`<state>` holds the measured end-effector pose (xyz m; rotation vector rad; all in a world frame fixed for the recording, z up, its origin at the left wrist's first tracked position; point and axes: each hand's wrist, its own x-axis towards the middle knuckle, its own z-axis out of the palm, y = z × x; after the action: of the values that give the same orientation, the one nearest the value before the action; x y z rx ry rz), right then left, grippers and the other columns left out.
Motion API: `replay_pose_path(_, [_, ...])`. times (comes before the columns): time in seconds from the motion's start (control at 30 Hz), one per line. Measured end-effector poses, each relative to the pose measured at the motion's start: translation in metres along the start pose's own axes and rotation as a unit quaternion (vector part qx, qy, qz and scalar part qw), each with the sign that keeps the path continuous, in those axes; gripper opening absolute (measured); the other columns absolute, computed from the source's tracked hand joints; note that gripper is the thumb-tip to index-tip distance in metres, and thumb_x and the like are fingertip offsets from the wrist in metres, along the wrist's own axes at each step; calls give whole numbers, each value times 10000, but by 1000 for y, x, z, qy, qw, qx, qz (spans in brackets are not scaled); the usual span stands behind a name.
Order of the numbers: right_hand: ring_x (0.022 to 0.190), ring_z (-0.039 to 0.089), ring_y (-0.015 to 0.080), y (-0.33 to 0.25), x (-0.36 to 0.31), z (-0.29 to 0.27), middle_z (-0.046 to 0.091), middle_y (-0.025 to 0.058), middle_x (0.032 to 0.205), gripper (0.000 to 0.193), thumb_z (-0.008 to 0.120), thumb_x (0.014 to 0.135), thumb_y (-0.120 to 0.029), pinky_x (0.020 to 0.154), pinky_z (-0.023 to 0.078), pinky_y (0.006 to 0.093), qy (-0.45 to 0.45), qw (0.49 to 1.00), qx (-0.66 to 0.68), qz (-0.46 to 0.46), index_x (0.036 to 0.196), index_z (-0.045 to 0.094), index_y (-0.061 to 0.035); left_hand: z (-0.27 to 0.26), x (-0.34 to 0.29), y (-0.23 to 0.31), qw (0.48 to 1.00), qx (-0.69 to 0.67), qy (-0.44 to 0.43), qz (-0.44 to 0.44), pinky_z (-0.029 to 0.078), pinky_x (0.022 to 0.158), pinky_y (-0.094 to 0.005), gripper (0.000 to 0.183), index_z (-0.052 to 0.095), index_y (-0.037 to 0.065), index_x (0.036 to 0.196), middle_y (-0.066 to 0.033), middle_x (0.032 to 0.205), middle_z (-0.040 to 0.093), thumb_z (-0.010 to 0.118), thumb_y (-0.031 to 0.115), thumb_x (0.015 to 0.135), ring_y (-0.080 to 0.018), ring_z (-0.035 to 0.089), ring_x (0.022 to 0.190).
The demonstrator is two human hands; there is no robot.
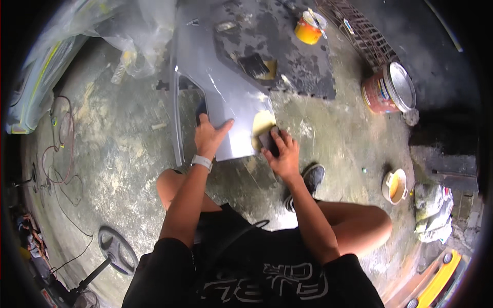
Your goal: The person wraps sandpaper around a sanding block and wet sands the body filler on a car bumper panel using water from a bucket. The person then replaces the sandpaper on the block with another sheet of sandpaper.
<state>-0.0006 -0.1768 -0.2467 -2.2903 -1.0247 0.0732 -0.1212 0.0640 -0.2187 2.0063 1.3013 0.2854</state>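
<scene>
A silver-grey car body panel [241, 126] lies in front of me, its long narrow part stretching away to the far side. My left hand [209, 134] grips the inner edge of its opening, thumb on the top face and fingers partly hidden by the edge. A pale yellow filler patch [263, 121] covers part of the panel's right edge. Against that patch my right hand [281, 154] presses a dark sanding block [268, 141], fingers closed over it.
A black foam mat [308, 72] lies under the panel's far end, with an orange paint can [309, 28] on it. To the right are a large bucket [387, 88] and a small pot [394, 186]. Hoses [64, 138] and a steering wheel [117, 250] are at left.
</scene>
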Motion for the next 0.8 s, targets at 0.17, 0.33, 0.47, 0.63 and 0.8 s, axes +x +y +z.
replay_pose_path(0.17, [1293,488,388,0,3,9,489,161,1529,708,848,784,-364,1095,374,510,-45,998,-37,3,1434,619,-203,19,-6,-14,999,31,35,19,571,838,-537,790,512,25,1173,-284,963,735,806,639,771,-477,726,924])
replay_pose_path(0.33, [1302,488,379,7,65,22,507,162,1522,661,821,806,-366,1123,369,497,-34,999,-35,8,1419,645,-196,27,-5,-1,995,93,29,8,590,794,-527,829,482,18,1160,-267,910,733,778,691,776,-461,733,856])
replay_pose_path(0.47, [1270,502,397,14,79,29,499,174,1523,679,816,808,-364,1098,382,518,-4,999,-46,-14,1440,624,-205,30,-5,2,995,99,29,12,595,787,-525,850,471,15,1149,-271,887,728,761,721,775,-457,733,834])
replay_pose_path(0.63, [1235,504,436,15,-4,19,470,197,1533,752,826,799,-306,1044,394,540,-26,996,-37,-74,1497,557,-225,27,-2,-9,994,107,34,16,597,750,-520,832,468,12,1119,-264,831,723,759,715,783,-456,731,802])
replay_pose_path(0.8, [1179,547,443,20,33,31,552,211,1455,672,807,814,-341,1012,426,546,35,997,-28,-69,1443,617,-202,34,3,-8,990,117,61,41,599,707,-516,806,463,19,1085,-249,794,718,774,697,781,-451,728,757])
